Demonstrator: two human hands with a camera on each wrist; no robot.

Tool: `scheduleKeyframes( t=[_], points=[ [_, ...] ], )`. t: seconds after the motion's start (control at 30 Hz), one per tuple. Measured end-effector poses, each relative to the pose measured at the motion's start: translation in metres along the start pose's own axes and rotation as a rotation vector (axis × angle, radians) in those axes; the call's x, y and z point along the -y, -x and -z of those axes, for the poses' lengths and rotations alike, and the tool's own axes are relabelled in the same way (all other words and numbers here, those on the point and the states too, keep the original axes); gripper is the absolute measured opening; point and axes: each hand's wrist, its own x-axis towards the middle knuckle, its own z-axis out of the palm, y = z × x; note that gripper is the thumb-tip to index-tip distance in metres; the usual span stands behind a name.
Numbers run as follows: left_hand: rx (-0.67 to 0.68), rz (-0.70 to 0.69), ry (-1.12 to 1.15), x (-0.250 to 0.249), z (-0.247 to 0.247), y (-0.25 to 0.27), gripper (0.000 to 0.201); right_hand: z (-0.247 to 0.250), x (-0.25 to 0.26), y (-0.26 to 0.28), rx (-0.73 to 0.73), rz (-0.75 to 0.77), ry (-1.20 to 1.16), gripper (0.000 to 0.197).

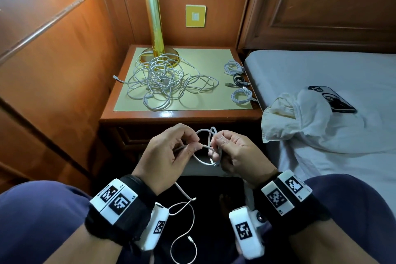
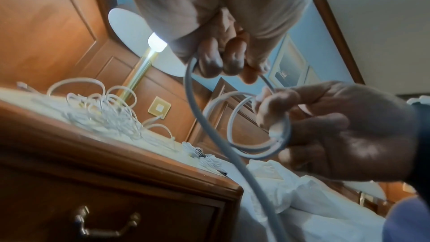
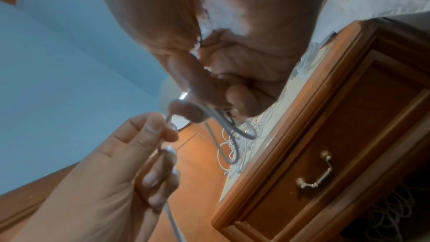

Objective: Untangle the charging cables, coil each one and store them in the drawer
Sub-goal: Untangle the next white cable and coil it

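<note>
In front of the nightstand, both hands work one white cable [image 1: 203,152]. My right hand [image 1: 231,152] holds its small loops [image 2: 256,135] between thumb and fingers. My left hand [image 1: 171,150] pinches the strand leading into the loops, and the loose tail [image 1: 186,231] hangs down between my knees. A big tangle of white cables [image 1: 162,83] lies on the nightstand top. Three coiled cables [image 1: 239,80], two white and one black, sit along its right edge. The drawer [image 3: 337,144] below is shut, its brass handle [image 3: 314,172] showing.
A gold lamp [image 1: 155,28] stands at the back of the nightstand [image 1: 171,114], its base under the tangle. The bed [image 1: 321,75] to the right carries a crumpled white cloth [image 1: 300,118] and a phone [image 1: 334,98]. Wood panelling closes off the left.
</note>
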Motion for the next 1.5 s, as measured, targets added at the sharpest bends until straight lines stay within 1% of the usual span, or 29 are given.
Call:
scheduleKeyframes(
  t=[0.1,0.13,0.2,0.33,0.4,0.47,0.5,0.57,0.67,0.7,0.77,0.83,0.87,0.93,1.0,1.07,1.1,1.17,1.23,1.3,1.4,1.5],
  points=[
    [0.080,-0.069,-0.167,0.009,0.007,-0.002,0.011,0.004,-0.001,0.001,0.025,-0.027,0.139,0.031],
    [0.099,-0.064,-0.197,0.012,0.009,-0.003,0.014,0.005,-0.003,0.001,0.032,-0.035,0.167,0.031],
    [0.092,-0.017,-0.208,0.017,0.012,-0.003,0.016,0.009,-0.003,0.002,0.036,-0.076,0.171,0.032],
    [0.015,0.050,-0.120,0.018,0.012,-0.003,0.018,0.012,0.003,0.007,0.085,-0.139,0.108,0.031],
    [0.020,0.133,-0.020,0.016,0.006,-0.002,0.020,0.011,0.004,0.008,0.089,-0.147,0.070,0.032],
    [0.064,0.227,0.093,0.013,-0.001,0.000,0.023,0.011,0.002,0.008,0.080,-0.134,0.071,0.030],
    [0.086,0.235,0.103,0.011,-0.004,0.001,0.024,0.010,0.001,0.008,0.082,-0.124,0.080,0.028],
    [0.096,0.169,0.024,0.010,-0.005,0.001,0.024,0.011,-0.001,0.007,0.091,-0.114,0.082,0.028],
    [0.064,0.093,-0.098,0.014,0.001,-0.005,0.026,0.012,0.002,0.008,0.128,-0.116,0.100,0.032],
    [0.032,0.097,-0.124,0.017,0.005,-0.007,0.026,0.012,0.005,0.009,0.150,-0.113,0.124,0.032],
    [-0.039,0.182,-0.099,0.024,0.012,-0.010,0.026,0.013,0.007,0.008,0.185,-0.114,0.178,0.032],
    [-0.069,0.260,-0.067,0.029,0.016,-0.011,0.029,0.014,0.006,0.007,0.203,-0.113,0.195,0.031],
    [-0.054,0.272,-0.067,0.027,0.015,-0.009,0.029,0.014,0.005,0.007,0.204,-0.110,0.183,0.031],
    [0.004,0.250,-0.040,0.022,0.011,-0.005,0.030,0.014,0.003,0.006,0.170,-0.101,0.155,0.031],
    [0.116,0.217,0.006,0.015,0.006,-0.002,0.038,0.015,0.002,0.006,0.116,-0.092,0.124,0.033],
    [0.229,0.184,-0.070,0.011,0.000,0.001,0.049,0.014,0.002,0.005,0.085,-0.095,0.083,0.034],
    [0.248,0.171,-0.118,0.010,-0.003,0.002,0.049,0.014,0.002,0.006,0.081,-0.098,0.065,0.035],
    [0.216,0.156,-0.124,0.009,-0.008,0.003,0.039,0.013,0.001,0.006,0.078,-0.104,0.023,0.034],
    [0.209,0.179,-0.041,0.009,-0.010,0.002,0.033,0.011,0.001,0.007,0.077,-0.102,-0.042,0.035],
    [0.236,0.256,0.040,0.010,-0.009,0.000,0.029,0.011,0.003,0.007,0.079,-0.103,-0.105,0.037],
    [0.238,0.389,0.192,0.010,-0.009,-0.002,0.004,0.011,0.005,0.007,0.086,-0.101,-0.133,0.038],
    [0.158,0.429,0.342,0.006,-0.007,-0.003,0.006,0.010,0.002,0.005,0.072,-0.065,-0.125,0.036]
  ],
)
